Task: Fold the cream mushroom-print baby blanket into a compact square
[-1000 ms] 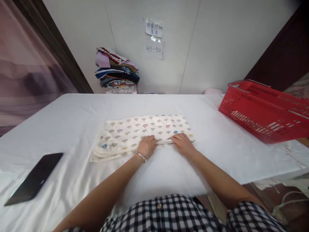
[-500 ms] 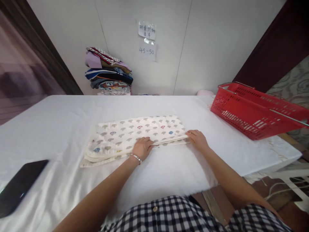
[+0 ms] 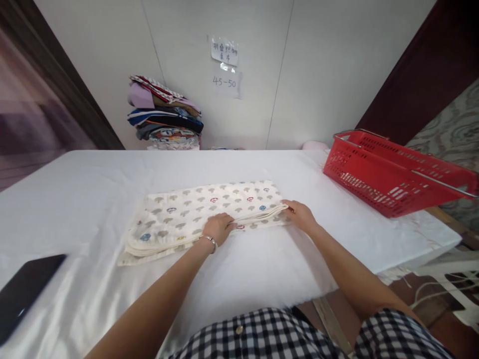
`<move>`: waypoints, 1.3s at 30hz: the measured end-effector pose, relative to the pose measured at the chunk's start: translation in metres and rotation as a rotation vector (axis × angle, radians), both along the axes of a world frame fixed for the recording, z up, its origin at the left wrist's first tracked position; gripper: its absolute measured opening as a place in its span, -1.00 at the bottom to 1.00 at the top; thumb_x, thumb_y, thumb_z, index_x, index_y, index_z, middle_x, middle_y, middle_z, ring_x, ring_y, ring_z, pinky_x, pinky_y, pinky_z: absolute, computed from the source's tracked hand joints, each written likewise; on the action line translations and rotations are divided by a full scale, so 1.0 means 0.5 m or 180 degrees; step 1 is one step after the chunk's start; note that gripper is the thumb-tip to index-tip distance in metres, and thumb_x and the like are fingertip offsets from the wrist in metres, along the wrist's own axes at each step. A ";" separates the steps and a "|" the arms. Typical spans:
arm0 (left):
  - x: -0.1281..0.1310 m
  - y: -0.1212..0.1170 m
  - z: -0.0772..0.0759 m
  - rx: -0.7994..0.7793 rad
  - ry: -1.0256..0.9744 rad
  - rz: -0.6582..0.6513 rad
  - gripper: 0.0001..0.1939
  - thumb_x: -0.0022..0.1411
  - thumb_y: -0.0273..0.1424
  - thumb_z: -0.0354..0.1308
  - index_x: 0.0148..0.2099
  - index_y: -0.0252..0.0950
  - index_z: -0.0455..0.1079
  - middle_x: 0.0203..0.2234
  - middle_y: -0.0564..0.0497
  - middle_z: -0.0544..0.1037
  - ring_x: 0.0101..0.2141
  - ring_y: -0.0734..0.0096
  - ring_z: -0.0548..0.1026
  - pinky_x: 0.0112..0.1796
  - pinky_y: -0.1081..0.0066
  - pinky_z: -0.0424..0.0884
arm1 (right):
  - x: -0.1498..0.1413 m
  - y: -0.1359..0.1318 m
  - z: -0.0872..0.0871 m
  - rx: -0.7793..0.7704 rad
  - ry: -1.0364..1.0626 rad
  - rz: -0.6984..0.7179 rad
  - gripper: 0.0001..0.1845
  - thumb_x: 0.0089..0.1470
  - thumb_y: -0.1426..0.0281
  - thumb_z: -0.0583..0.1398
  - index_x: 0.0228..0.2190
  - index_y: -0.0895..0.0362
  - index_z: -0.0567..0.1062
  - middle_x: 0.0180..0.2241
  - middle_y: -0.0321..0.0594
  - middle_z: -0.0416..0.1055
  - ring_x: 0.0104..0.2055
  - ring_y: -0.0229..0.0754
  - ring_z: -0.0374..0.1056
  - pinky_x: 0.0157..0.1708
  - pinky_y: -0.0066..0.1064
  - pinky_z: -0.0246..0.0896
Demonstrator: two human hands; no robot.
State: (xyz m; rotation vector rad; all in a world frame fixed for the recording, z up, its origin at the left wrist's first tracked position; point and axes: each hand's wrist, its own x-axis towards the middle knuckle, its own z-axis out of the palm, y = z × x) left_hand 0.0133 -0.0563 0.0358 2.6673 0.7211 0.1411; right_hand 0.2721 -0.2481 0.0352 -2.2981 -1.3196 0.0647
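Observation:
A cream cloth point(image 3: 198, 209) with grey, red and blue mushroom prints lies folded in layers on the white-covered table. My left hand point(image 3: 218, 229), with a bracelet at the wrist, rests at the middle of its near edge; the fingers are closed over the layers there. At the near right corner my right hand point(image 3: 300, 215) pinches the upper layers and holds them slightly raised. A gap shows between these layers and the bottom one, which stays on the table.
A red plastic basket point(image 3: 396, 179) with metal handles stands at the right. At the left front lies a dark phone point(image 3: 28, 289). Folded fabrics point(image 3: 166, 117) are stacked beyond the far edge, against a wall with paper notes point(image 3: 224, 82). The table cover point(image 3: 86, 199) is wrinkled at the left.
My right hand has lifted the upper layers a little at the near right corner and moved slightly inward. The gap above the bottom layer is wider. The view has shifted slightly.

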 end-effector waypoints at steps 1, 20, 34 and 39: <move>0.000 0.000 0.000 -0.0027 -0.0009 0.0023 -0.76 0.27 -0.28 -0.01 -0.23 -0.21 0.46 -0.27 0.02 0.50 -0.22 0.32 0.43 -0.21 0.36 0.27 | -0.004 -0.001 -0.003 0.0039 0.0158 -0.0054 -0.58 0.06 0.33 0.11 0.00 -0.03 0.41 -0.37 -0.30 0.46 -0.37 -0.21 0.34 -0.35 -0.40 0.19; 0.000 0.000 -0.003 -0.0132 -0.0129 0.0027 -0.78 0.25 -0.28 0.00 -0.26 -0.21 0.46 -0.30 0.03 0.50 -0.24 0.34 0.44 -0.21 0.38 0.28 | -0.073 -0.046 0.005 0.0594 -0.0314 0.0137 -0.83 0.09 0.36 0.07 -0.28 0.05 0.43 -0.24 -0.22 0.37 -0.28 -0.20 0.30 -0.33 -0.40 0.22; -0.001 -0.001 -0.012 -0.0009 -0.0217 -0.0046 -0.79 0.25 -0.29 0.02 -0.25 -0.22 0.47 -0.31 0.02 0.50 -0.24 0.32 0.44 -0.20 0.35 0.29 | -0.061 -0.022 -0.017 0.0182 -0.1598 0.0597 -0.69 0.16 0.46 0.04 -0.10 0.05 0.46 -0.15 -0.11 0.37 -0.11 -0.07 0.20 -0.19 -0.28 0.08; -0.005 -0.004 -0.025 0.0154 -0.0261 -0.0108 -0.77 0.27 -0.28 0.00 -0.20 -0.22 0.46 -0.24 -0.02 0.50 -0.17 0.26 0.43 -0.13 0.29 0.28 | -0.064 -0.020 -0.023 0.0194 -0.1638 0.0606 -0.77 0.17 0.44 0.05 -0.23 0.10 0.50 -0.16 -0.11 0.38 -0.12 -0.08 0.20 -0.20 -0.29 0.08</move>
